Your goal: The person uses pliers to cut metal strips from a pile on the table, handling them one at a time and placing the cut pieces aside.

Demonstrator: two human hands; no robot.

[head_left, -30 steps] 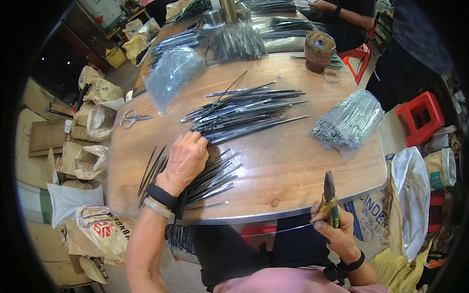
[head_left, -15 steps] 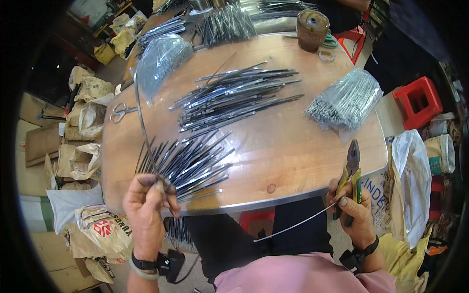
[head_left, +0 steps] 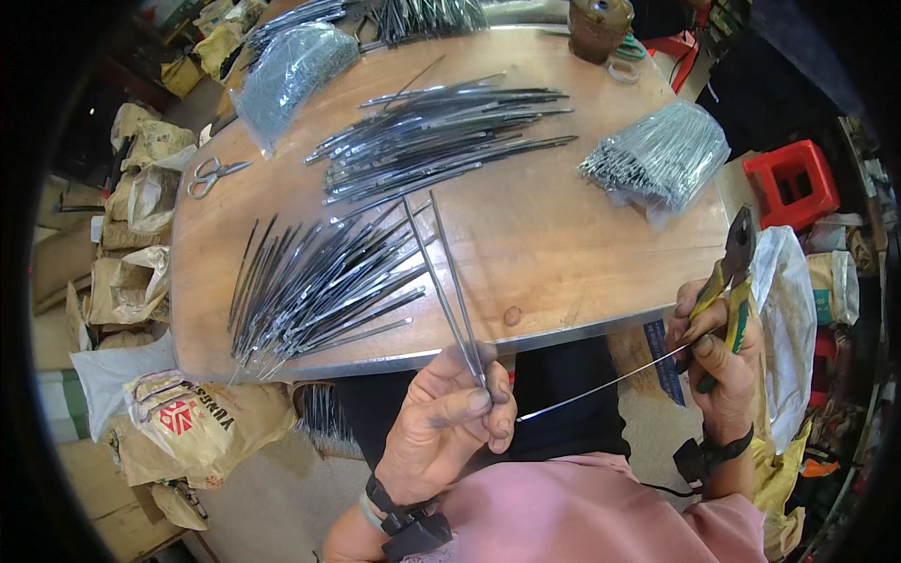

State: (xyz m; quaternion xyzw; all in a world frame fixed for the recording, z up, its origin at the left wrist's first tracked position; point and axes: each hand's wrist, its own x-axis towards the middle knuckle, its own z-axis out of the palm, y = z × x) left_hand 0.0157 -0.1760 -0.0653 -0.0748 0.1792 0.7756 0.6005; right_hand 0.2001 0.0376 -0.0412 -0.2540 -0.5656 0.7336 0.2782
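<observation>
In front of my body, my left hand (head_left: 450, 413) pinches the lower ends of two thin dark metal strips (head_left: 436, 272); they spread apart in a narrow V, pointing up over the table. I cannot tell whether they are joined at the fingers. My right hand (head_left: 721, 371), past the table's near right edge, grips pliers (head_left: 740, 249) with yellow-green handles, jaws up. The same fingers also hold a thin light wire (head_left: 601, 383), whose free end reaches close to my left hand. A fanned pile of dark strips (head_left: 319, 291) lies on the table at left, with another strip pile (head_left: 441, 136) behind it.
The wooden table (head_left: 582, 253) has a metal-trimmed edge. On it are scissors (head_left: 214, 174), a plastic bag (head_left: 296, 80), a bag of thin wires (head_left: 657, 155), a brown jar (head_left: 599, 28) and a tape roll (head_left: 623, 71). A red stool (head_left: 793, 185) stands right; sacks (head_left: 202, 422) line the left.
My left hand has moved right from the fanned pile, and two strips now show in its fingers. My right hand has shifted right with the pliers and wire. The whole view has moved slightly.
</observation>
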